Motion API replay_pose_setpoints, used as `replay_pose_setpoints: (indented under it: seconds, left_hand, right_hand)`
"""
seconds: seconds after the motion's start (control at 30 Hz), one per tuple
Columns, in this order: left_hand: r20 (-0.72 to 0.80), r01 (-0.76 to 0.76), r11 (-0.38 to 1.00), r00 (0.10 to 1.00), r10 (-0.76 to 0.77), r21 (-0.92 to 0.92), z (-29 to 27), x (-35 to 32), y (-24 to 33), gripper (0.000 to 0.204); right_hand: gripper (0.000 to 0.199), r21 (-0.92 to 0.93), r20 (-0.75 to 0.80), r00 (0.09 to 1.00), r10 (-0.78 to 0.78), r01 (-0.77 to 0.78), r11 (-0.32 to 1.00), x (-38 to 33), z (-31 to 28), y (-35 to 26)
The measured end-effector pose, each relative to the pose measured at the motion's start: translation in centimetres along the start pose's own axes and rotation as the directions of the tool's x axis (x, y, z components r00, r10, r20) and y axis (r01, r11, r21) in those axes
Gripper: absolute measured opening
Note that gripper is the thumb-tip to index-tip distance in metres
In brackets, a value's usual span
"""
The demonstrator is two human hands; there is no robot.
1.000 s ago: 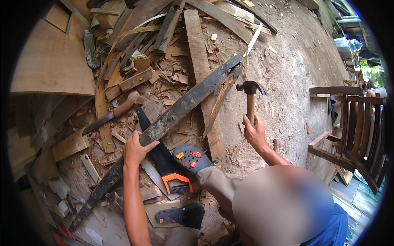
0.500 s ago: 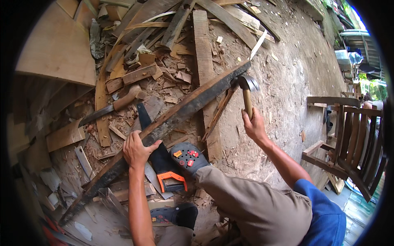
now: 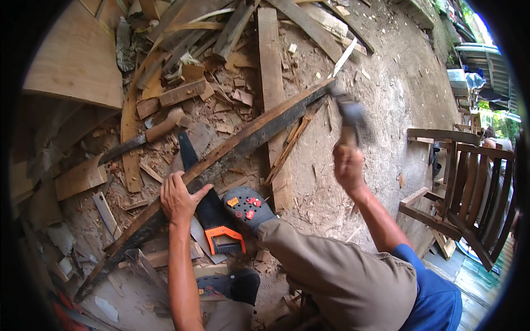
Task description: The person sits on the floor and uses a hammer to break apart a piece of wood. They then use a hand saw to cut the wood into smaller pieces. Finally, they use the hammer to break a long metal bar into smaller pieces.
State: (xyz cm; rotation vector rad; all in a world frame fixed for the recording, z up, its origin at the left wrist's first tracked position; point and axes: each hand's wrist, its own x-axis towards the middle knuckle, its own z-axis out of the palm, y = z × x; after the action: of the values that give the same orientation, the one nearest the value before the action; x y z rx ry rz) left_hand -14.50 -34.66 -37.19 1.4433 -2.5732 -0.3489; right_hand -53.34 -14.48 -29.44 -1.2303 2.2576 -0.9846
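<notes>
A long wooden beam [image 3: 251, 137], dark on its side and brown along its top, lies slanted from lower left to upper right. My left hand [image 3: 179, 197] grips it near its lower half, thumb along the dark side and fingers over the top. In my right hand [image 3: 349, 167] is the wooden handle of a claw hammer [image 3: 351, 113], its head blurred by motion just right of the beam's far end. A splintered wood strip [image 3: 288, 150] slants down below the beam. Beneath the beam runs a rough plank [image 3: 271, 71].
By my shoe [image 3: 248, 208] lies a handsaw [image 3: 223, 237] with an orange-edged handle. A large wooden-handled blade [image 3: 160, 129] rests among scraps at left. Offcuts and boards [image 3: 237, 33] pile up at the back, near a plywood panel [image 3: 77, 66]. A slatted wooden chair [image 3: 469, 190] is at right.
The hammer has moved right, away from the beam's underside, and its head is now blurred. My left hand keeps its grip. The splintered strip shows more pale wood; the whole view has shifted slightly.
</notes>
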Motion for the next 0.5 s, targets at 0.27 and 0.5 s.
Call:
replay_pose_setpoints:
  seconds: [0.27,0.5]
  left_hand:
    - [-0.001,0.005,1.000,1.000,-0.005,-0.024,-0.9,-0.4,0.6,0.079]
    - [0.022,-0.022,0.999,1.000,0.022,-0.039,-0.8,0.0,0.5,0.078]
  right_hand:
    - [0.051,0.001,-0.033,0.985,0.168,-0.168,0.986,2.5,-3.9,-3.0]
    - [0.040,-0.101,0.020,0.997,0.069,-0.067,0.993,0.8,-0.6,-0.1]
